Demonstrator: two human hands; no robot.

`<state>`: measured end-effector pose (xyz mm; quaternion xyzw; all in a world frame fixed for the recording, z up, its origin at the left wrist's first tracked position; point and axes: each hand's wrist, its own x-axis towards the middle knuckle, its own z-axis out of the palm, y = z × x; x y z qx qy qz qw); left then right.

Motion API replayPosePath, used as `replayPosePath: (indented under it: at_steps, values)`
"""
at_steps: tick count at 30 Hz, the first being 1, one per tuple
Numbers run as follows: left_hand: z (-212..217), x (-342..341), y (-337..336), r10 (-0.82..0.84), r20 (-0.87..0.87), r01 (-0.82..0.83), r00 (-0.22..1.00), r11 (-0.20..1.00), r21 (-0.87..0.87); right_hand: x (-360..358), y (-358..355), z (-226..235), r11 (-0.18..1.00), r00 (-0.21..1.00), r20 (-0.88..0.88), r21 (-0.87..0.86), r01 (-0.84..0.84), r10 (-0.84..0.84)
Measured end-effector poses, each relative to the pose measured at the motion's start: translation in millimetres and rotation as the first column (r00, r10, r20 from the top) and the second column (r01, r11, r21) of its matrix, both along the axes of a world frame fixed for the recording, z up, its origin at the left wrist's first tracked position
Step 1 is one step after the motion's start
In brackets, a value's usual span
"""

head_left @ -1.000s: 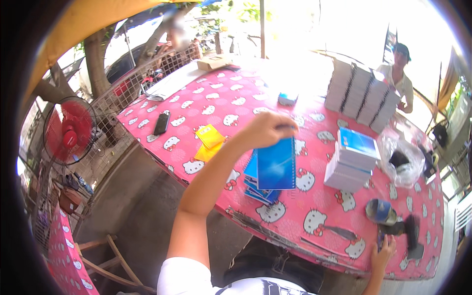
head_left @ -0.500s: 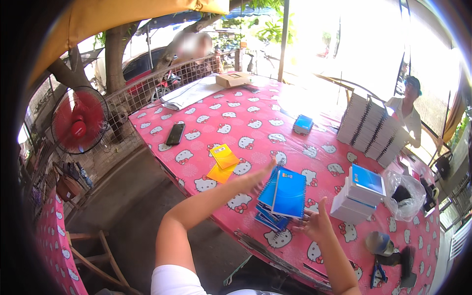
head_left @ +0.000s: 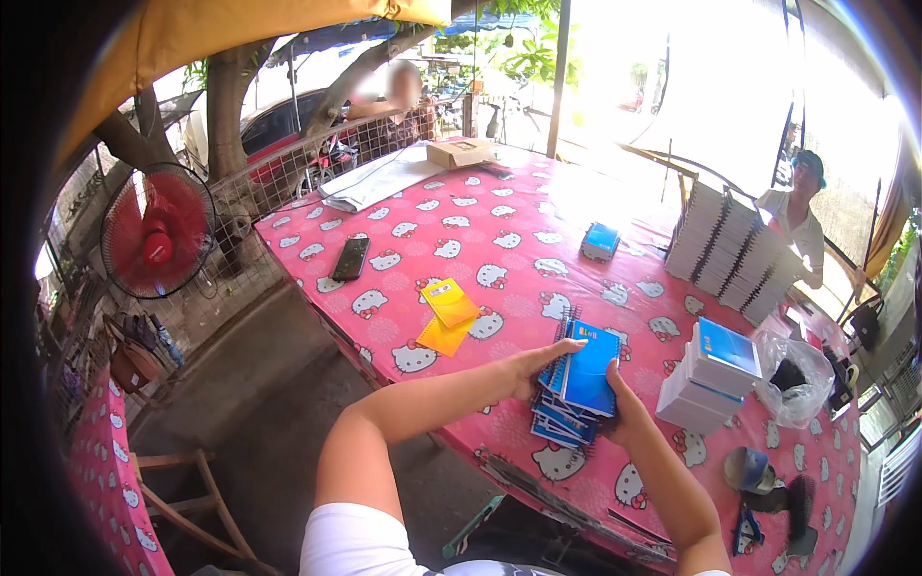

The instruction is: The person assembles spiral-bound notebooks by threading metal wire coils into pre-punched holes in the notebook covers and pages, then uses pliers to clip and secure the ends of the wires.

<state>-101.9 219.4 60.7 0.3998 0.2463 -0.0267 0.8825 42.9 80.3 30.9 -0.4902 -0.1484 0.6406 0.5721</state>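
Two bare hands meet at a small pile of blue spiral notebooks (head_left: 576, 398) that lies on the pink patterned tablecloth (head_left: 499, 240), near the table edge closest to the person. The left hand (head_left: 538, 370) lies flat against the left side of the pile, fingers stretched along the wire spiral of the top notebook. The right hand (head_left: 619, 418) grips the pile from its right side, thumb up against the glossy blue cover. So the hands are a little apart, with the pile pressed between them; neither one is lifting it clear of the cloth.

Just to the right of the pile stands a taller block of white-edged notebooks (head_left: 706, 379) with one blue cover on top. Beyond that block, a crumpled clear plastic bag (head_left: 797, 374) holds something dark. Far behind the pile, toward the right, several rows of notebooks (head_left: 735, 250) lean upright, their white page edges showing, and a person in a cap (head_left: 802, 206) sits behind them.

To the left of the pile lie two yellow paper packets (head_left: 447, 312), flat and overlapping. Further left is a black phone (head_left: 351, 257). Behind the pile sits a small blue box (head_left: 601, 240), and far behind, a brown cardboard box (head_left: 461, 152). Off the table, well to the left, stands a red round fan (head_left: 156, 230) with a wire grille.
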Motion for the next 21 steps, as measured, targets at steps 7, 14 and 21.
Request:
replayPosePath:
  at_steps: [7, 14, 21]
  values:
    - [-55, -7, -6, 0.087, 0.2, -0.14, 0.976, 0.954, 0.267, -17, -20, -12, 0.968, 0.995, 0.013, 0.232, 0.094, -0.1]
    - [-45, -11, -74, -0.242, 0.695, -0.26, 0.678, 0.805, 0.534, -29, -112, -31, 0.852, 0.857, 0.345, 0.491, 0.184, -0.383]
    - [-23, 74, -159, -0.664, 0.537, 0.552, 0.52, 0.741, 0.382, -70, -204, 26, 0.504, 0.381, 0.347, 0.413, 0.758, -0.857]
